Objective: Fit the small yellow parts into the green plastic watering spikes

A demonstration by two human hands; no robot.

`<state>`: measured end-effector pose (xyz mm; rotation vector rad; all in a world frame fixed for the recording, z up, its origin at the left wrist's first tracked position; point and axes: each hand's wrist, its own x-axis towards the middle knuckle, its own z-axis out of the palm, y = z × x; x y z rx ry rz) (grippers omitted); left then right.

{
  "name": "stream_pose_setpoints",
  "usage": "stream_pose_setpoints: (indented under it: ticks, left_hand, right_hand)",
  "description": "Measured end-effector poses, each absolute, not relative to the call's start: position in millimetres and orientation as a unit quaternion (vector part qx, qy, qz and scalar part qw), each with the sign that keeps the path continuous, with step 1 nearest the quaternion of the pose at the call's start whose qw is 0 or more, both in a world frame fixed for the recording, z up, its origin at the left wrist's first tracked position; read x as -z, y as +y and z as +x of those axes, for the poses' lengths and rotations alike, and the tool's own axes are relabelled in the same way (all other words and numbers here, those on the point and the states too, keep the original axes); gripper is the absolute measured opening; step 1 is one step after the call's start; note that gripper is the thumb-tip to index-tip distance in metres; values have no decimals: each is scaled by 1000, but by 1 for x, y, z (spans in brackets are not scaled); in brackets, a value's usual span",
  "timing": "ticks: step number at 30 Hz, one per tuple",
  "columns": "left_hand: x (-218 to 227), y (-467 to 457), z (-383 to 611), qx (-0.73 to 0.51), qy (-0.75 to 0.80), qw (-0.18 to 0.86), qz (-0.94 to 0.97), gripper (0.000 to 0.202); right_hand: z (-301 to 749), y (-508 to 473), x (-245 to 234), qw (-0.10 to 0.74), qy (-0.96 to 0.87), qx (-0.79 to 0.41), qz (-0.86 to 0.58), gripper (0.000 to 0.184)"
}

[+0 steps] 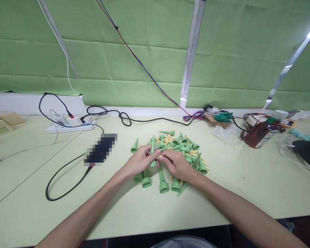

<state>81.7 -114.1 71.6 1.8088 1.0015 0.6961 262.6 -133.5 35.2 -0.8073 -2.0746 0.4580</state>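
Observation:
My left hand (140, 160) is closed around a green plastic watering spike (152, 146), which stands upright with its point up and its wide end down. Against the side of that spike, my right hand (179, 163) pinches a small yellow plastic piece (159, 157); the fingers partly hide it. Around and beneath both hands lies a loose heap of green spikes (163, 184) and small yellow pieces (170, 179). Some spikes stand on their wide ends, others lie on their sides.
A phone-like blurred item (100, 150) with a black cable lies left of the heap. Behind it sits a white power strip (71, 126). At the right are a brown bottle (260, 132), clear plastic wrap (228, 135) and a small cardboard box (218, 121).

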Motion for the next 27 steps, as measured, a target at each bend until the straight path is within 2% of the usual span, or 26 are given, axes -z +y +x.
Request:
stream_pose_setpoints:
  ticks: [7,12,18,27]
  left_hand:
    - [-69,-113,82,-294,415,441,740,39]
    - [-68,-112,81,-309,440,419,732,42]
    - [-70,-114,82,-299,422,437,736,42]
    - [-70,-114,83,-310,424,404,749,38]
  right_hand:
    - [261,-135,-35,417,-822,-182,-343,27]
    - [261,-135,-32,438,-811,-180,-343,10]
    - [261,-134,-31,451,-813,-173,-326,11]
    - [261,-132,-29,454,-813,-167,-325,14]
